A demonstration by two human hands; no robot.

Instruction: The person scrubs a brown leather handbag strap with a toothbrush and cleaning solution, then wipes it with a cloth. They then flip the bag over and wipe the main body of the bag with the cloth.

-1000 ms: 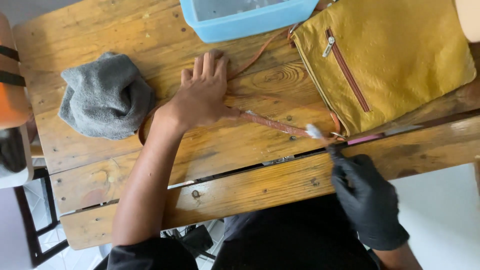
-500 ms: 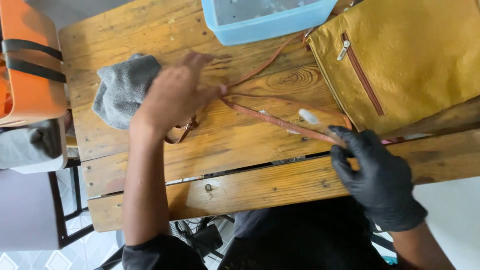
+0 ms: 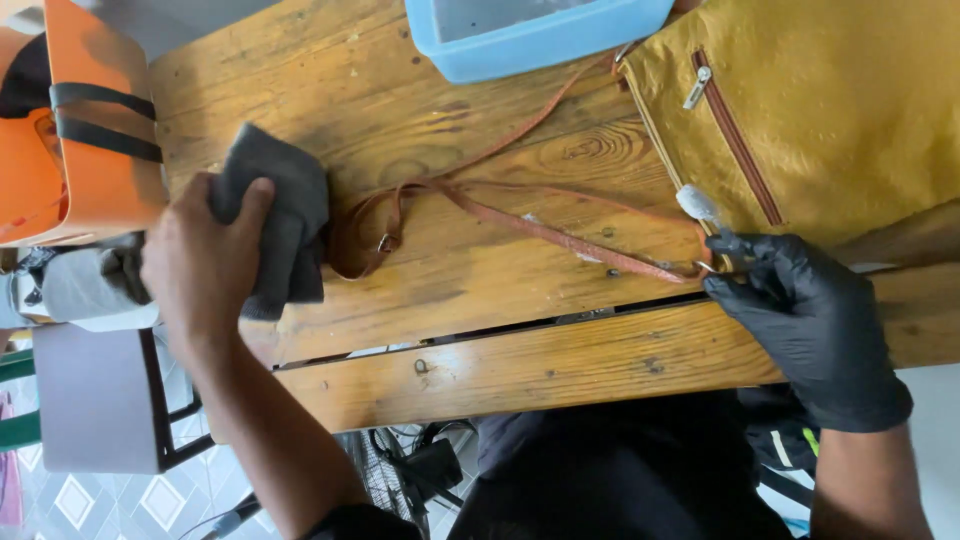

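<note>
Head view, looking down on a wooden counter point(image 3: 560, 370) of planks. Carries a mustard-yellow bag point(image 3: 850, 110) at the far right, zip shut, so nothing of its inside shows. Shows an orange bag point(image 3: 90, 170) with black bands off the counter's left end, contents hidden too. Has a light-blue tub point(image 3: 540, 40) at the far edge, just beside the yellow bag; looks pale and bare inside, though cannot tell whether liquid sits in it.

Finds the left hand point(image 3: 200, 260) at the left end, grip closed around a grey cloth point(image 3: 285, 215) bunched on the wood, just beside the strap's buckled loop. Finds the right hand point(image 3: 810, 310), in a black glove, near the bag's lower corner, grip pinched on a small brush point(image 3: 700, 205) whose pale head points at the bag.

Stretches a thin brown strap point(image 3: 560, 235) flat across the counter between both hands, fixed to the bag. Judged by this: work on the strap midway, cloth not yet laid on the leather, pale specks left along it.
</note>
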